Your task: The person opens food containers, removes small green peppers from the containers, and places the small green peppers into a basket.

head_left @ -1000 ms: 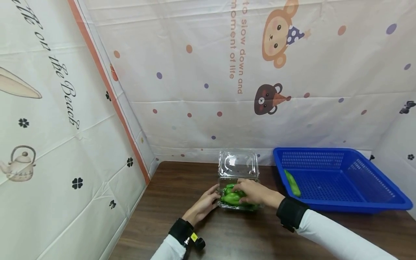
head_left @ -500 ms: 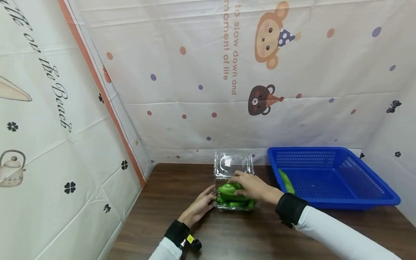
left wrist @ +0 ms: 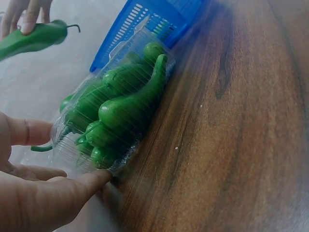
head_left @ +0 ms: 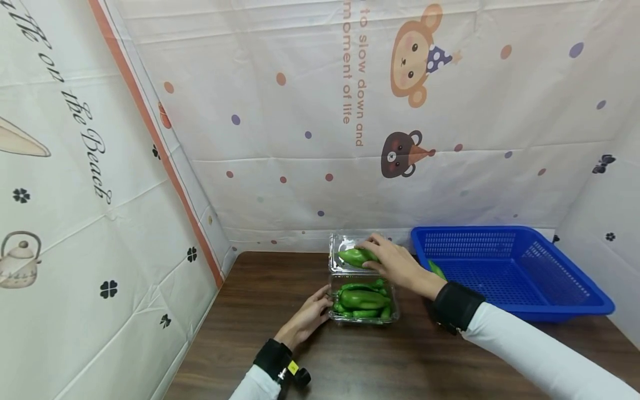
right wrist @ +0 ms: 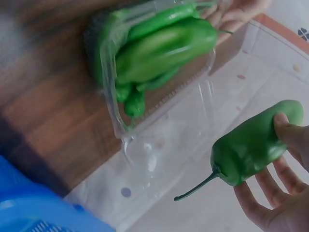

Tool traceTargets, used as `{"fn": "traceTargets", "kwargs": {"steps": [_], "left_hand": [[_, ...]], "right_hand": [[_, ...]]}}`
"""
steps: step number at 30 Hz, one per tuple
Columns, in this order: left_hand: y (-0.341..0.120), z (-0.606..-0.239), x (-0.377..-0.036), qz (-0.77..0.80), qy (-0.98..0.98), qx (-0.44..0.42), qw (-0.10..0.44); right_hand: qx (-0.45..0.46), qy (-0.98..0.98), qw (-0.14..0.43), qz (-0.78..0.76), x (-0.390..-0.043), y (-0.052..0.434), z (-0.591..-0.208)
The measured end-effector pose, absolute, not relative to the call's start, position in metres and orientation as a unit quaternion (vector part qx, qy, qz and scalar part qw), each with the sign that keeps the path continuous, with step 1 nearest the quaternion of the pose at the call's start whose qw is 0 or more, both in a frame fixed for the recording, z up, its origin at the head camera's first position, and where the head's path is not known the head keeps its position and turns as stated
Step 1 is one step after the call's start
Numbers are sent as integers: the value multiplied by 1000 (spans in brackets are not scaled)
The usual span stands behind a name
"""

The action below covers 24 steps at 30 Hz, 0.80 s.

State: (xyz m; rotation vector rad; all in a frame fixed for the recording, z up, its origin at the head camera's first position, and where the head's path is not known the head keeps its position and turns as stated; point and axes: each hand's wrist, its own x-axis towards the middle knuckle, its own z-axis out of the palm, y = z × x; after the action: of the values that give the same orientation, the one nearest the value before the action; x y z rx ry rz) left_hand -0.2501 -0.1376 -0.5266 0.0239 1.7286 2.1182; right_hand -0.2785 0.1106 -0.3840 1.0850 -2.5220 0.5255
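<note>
My right hand (head_left: 392,261) grips a plump green pepper (right wrist: 253,145) between thumb and fingers, its thin stem pointing away. In the head view this pepper is raised in front of the upright lid (head_left: 341,244) of a clear plastic clamshell box (head_left: 364,321). Several green peppers (head_left: 362,300) lie in the box, a thick one on top. At the box's left side, my left hand (head_left: 307,319) touches the wall with extended fingers. The left wrist view shows its fingertips (left wrist: 104,176) right at a lower corner of the box.
A blue perforated plastic basket (head_left: 555,311) stands to the right of the box, with a long green pepper (head_left: 436,270) along its left wall. Both are on a dark wooden table (head_left: 270,278). A printed white cloth (head_left: 275,205) hangs behind and at the sides.
My right hand has lifted a pepper out of the box, up and back toward the lid, uncovering the peppers underneath. The left hand has stayed at the box's side. The head view has shifted slightly.
</note>
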Motion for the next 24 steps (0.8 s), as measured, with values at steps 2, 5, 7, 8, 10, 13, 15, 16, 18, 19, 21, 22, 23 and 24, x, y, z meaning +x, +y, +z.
{"fn": "traceTargets", "kwargs": {"steps": [2, 5, 7, 8, 10, 13, 15, 16, 18, 19, 21, 22, 23, 24], "left_hand": [[-137, -526, -251, 759, 620, 10, 202], [-136, -525, -251, 759, 620, 11, 200], [-136, -525, -251, 759, 620, 12, 199], [-136, -525, -251, 760, 619, 12, 199], [-137, -526, -251, 761, 617, 13, 198], [-138, -527, -252, 762, 617, 15, 198], [-138, -528, -252, 762, 616, 14, 199], [-138, -529, -252, 763, 615, 15, 199], [-139, -530, -252, 764, 614, 17, 198], [-139, -530, -252, 764, 613, 18, 198], [-139, -530, -252, 765, 613, 19, 197], [-139, -531, -252, 763, 615, 21, 197], [-139, -531, -252, 763, 615, 20, 197], [-139, -531, -252, 764, 614, 19, 197]], "right_hand": [[374, -889, 187, 186, -281, 113, -378], [357, -893, 199, 188, -285, 117, -370], [346, -897, 201, 187, -288, 120, -365], [340, -900, 200, 186, -289, 121, -362], [331, -904, 198, 185, -291, 125, -357], [319, -908, 204, 180, -293, 132, -351], [312, -908, 214, 178, -294, 139, -348], [308, -908, 221, 178, -294, 142, -346], [299, -907, 235, 179, -295, 150, -345], [293, -907, 241, 184, -295, 154, -344], [275, -908, 249, 196, -296, 161, -344], [264, -909, 253, 202, -297, 164, -343], [253, -910, 254, 208, -297, 167, -343], [242, -911, 256, 213, -298, 170, -342]]}}
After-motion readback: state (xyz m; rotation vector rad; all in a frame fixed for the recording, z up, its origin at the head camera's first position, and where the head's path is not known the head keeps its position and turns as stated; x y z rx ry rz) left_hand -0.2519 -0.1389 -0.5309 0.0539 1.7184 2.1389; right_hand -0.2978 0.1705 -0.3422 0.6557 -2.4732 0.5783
